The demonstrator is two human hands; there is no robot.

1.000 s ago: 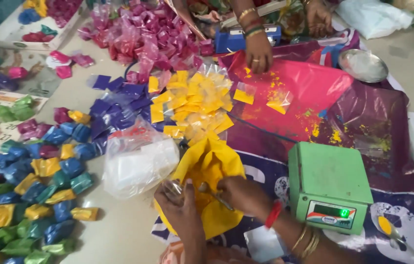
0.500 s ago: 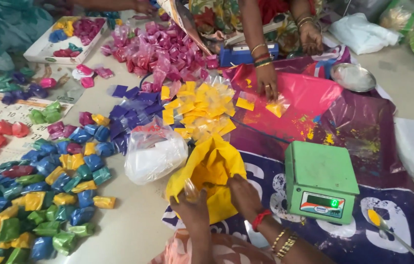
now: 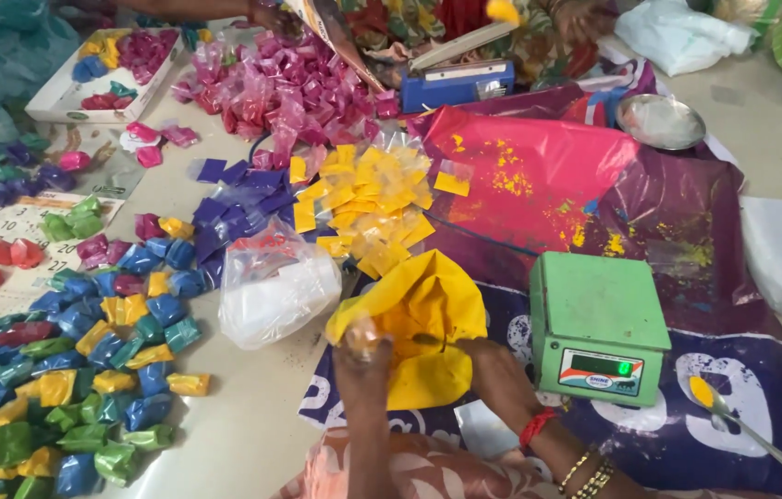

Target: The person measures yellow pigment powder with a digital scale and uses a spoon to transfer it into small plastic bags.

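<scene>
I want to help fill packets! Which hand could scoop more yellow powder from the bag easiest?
Probably the right hand. It sits at the open yellow bag, seemingly with a small scoop inside. The left hand looks busy holding a small packet beside the bag.

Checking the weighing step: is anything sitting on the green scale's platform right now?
No, the flat top of the green plastic weighing scale is bare; the yellow powder bag lies beside it.
</scene>
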